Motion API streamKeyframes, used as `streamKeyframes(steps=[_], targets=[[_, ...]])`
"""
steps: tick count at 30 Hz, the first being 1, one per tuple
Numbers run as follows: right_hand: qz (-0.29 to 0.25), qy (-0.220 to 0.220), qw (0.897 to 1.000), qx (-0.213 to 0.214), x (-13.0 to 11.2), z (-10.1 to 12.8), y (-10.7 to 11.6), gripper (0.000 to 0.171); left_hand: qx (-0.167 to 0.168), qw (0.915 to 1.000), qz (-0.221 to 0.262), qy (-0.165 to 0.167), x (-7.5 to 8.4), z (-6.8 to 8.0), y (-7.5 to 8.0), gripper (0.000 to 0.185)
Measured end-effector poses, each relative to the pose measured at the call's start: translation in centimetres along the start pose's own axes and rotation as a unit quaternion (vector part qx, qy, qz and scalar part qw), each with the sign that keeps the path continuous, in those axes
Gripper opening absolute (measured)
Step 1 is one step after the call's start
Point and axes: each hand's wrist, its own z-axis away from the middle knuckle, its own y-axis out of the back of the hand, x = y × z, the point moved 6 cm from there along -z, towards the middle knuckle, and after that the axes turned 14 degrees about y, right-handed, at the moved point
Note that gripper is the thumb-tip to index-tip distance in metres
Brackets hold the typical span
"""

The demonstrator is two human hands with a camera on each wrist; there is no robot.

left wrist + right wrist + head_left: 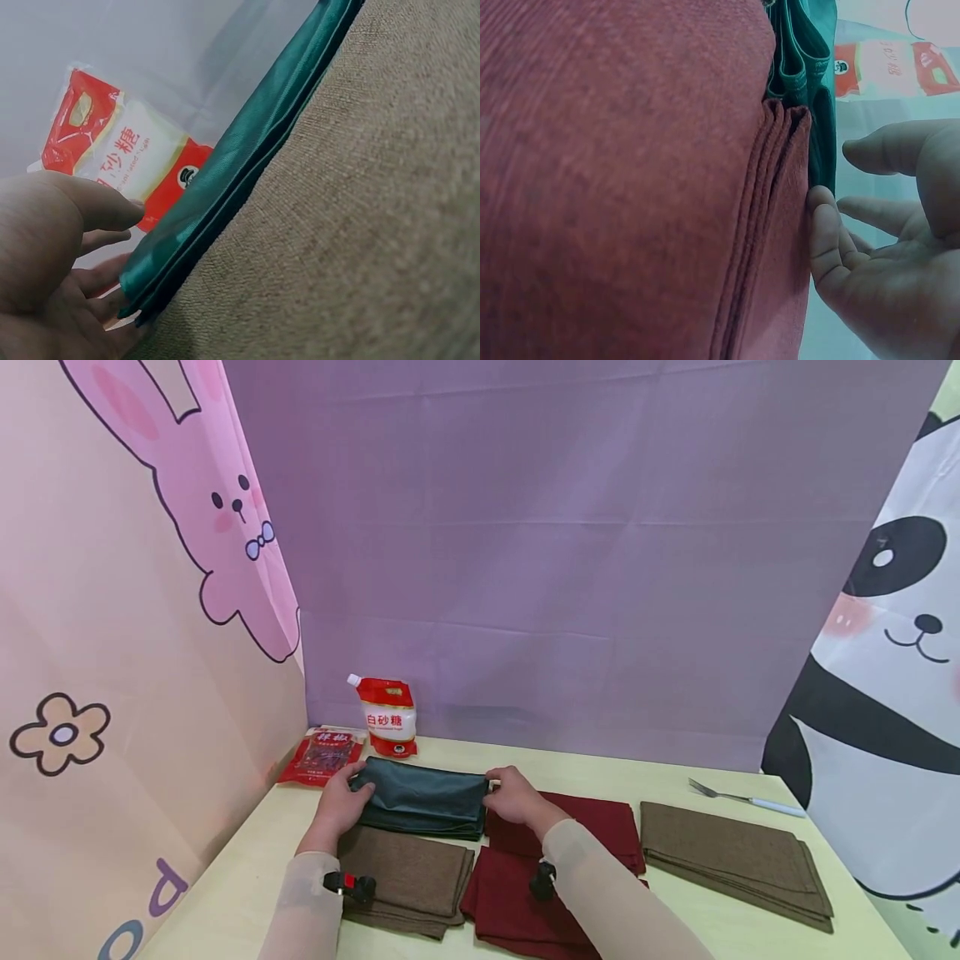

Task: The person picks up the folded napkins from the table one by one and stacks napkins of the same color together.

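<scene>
A folded dark green cloth (423, 795) with a sheen lies toward the back left, overlapping a folded brown cloth (408, 870) in the head view. At its left end is my left hand (343, 802), fingers at the corner and thumb standing apart, as the left wrist view shows. My right hand (517, 795) is at the opposite end, beside a folded dark red cloth (592, 822). In the right wrist view its fingertips (822, 196) touch the edges where green and red meet, with the thumb spread away. Nothing is pinched in either hand.
Behind the green cloth stands a red and white sugar pouch (390, 718), beside a red packet (322, 756) lying flat. A second dark red cloth (517, 897) lies nearer me. On the right are another brown cloth (731, 856) and a fork (750, 799). Printed curtains surround the table.
</scene>
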Motion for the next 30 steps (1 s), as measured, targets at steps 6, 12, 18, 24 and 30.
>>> streamKeyframes(steps=[6, 12, 18, 24, 30], targets=[[0.008, -0.007, 0.999, 0.045, -0.4, 1.3, 1.4, 0.047, 0.018, 0.9996, 0.010, -0.022, 1.6, 0.3, 0.3, 0.058], [0.026, 0.009, 0.997, 0.073, -1.0, 2.7, 2.6, 0.043, 0.048, 0.9972, 0.000, -0.058, 4.1, 1.9, 0.6, 0.055], [0.050, 0.027, 0.994, 0.089, -1.7, 4.2, 3.5, 0.042, 0.058, 0.9952, 0.007, -0.078, 5.7, 3.3, -0.2, 0.052], [0.071, 0.047, 0.990, 0.110, -2.4, 6.3, 4.6, 0.041, 0.048, 0.9927, 0.012, -0.110, 6.9, 4.5, -1.3, 0.052], [0.072, 0.060, 0.986, 0.134, -2.6, 9.1, 5.8, 0.040, 0.036, 0.9894, -0.011, -0.141, 8.1, 6.2, -2.6, 0.051]])
